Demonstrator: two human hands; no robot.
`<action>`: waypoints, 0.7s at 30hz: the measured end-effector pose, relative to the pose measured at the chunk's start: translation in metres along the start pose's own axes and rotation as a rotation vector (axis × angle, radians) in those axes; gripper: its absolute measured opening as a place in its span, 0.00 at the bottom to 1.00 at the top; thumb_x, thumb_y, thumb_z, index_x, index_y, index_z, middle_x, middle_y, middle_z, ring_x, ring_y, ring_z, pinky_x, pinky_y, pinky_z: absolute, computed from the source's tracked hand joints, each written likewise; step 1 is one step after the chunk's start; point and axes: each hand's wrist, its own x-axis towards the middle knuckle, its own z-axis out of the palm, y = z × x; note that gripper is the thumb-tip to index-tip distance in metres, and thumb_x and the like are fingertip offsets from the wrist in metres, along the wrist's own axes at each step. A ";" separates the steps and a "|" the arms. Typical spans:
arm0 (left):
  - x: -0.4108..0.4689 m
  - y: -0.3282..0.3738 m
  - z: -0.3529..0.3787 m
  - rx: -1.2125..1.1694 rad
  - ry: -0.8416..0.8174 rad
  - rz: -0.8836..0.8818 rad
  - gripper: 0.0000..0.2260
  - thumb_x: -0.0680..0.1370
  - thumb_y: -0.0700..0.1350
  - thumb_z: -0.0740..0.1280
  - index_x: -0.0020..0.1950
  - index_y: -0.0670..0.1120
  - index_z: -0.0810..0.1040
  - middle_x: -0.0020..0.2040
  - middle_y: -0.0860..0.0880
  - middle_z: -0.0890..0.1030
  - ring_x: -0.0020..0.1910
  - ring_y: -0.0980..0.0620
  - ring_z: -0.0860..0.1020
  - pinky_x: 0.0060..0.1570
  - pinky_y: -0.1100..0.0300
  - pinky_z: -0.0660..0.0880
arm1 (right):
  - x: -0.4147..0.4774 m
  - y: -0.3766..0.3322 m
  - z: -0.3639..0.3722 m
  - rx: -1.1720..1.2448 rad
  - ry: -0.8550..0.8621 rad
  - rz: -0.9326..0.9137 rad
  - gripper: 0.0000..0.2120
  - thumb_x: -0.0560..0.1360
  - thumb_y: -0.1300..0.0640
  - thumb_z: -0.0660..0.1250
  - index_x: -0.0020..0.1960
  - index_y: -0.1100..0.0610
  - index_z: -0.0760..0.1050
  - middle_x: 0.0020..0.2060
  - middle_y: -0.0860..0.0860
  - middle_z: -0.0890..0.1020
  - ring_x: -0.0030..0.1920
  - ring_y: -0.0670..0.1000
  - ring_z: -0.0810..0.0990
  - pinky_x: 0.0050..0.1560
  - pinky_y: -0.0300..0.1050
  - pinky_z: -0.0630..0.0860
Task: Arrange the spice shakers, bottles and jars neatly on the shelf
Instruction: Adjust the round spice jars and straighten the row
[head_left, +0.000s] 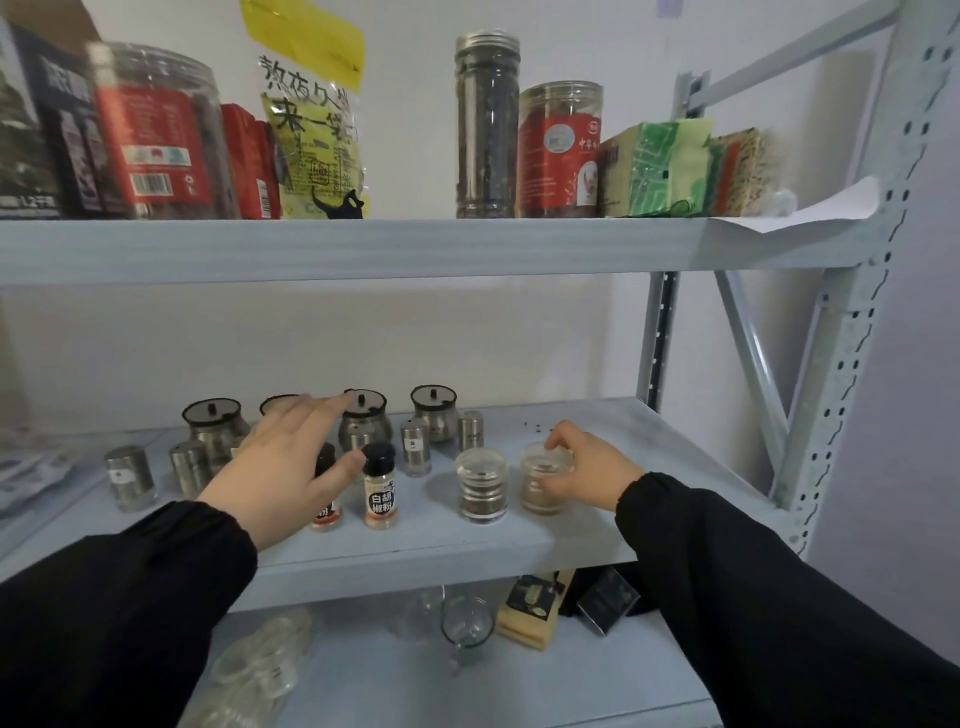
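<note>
Here: middle pale grey-blue metal shelf (467, 551) carrying the spice things. Right hand (587, 467) in black sleeve, grip closed around clear ribbed glass jar with pale powder (545, 486), fingers over its lid, thumb on its side; jar upright near shelf front, right of centre. Just left of it, second clear ribbed glass jar with dark contents (482, 486), upright, untouched. Left hand (291, 467) open, fingers spread, holding nothing; hovering over small plastic bottle with black cap (326, 488), partly hidden. Beside that, white-pepper bottle with black cap and orange-white label (380, 486). Behind: round steel pots with black-rimmed lids (434, 413) in a back row; small steel cylinder shakers (130, 478) scattered in front, upright. Top shelf: big clear jars, packets.
</note>
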 end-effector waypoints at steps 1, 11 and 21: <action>0.000 0.000 0.000 0.001 0.001 0.000 0.34 0.75 0.67 0.51 0.78 0.55 0.57 0.74 0.49 0.68 0.76 0.48 0.59 0.74 0.46 0.60 | -0.001 0.001 -0.002 0.011 -0.011 0.005 0.23 0.70 0.49 0.74 0.59 0.49 0.67 0.49 0.53 0.77 0.46 0.54 0.78 0.44 0.46 0.73; -0.001 0.006 -0.007 -0.036 0.022 -0.028 0.30 0.78 0.63 0.57 0.77 0.54 0.60 0.72 0.47 0.70 0.75 0.47 0.59 0.73 0.47 0.60 | -0.002 -0.001 0.001 0.030 -0.009 -0.014 0.23 0.69 0.47 0.74 0.57 0.48 0.66 0.55 0.51 0.73 0.49 0.54 0.77 0.48 0.46 0.75; 0.000 -0.014 -0.009 -0.032 0.018 -0.068 0.26 0.79 0.60 0.59 0.76 0.54 0.62 0.70 0.48 0.72 0.74 0.47 0.61 0.72 0.47 0.61 | -0.003 0.002 -0.003 0.103 0.004 -0.052 0.22 0.70 0.44 0.74 0.58 0.48 0.68 0.57 0.49 0.76 0.55 0.53 0.77 0.57 0.49 0.75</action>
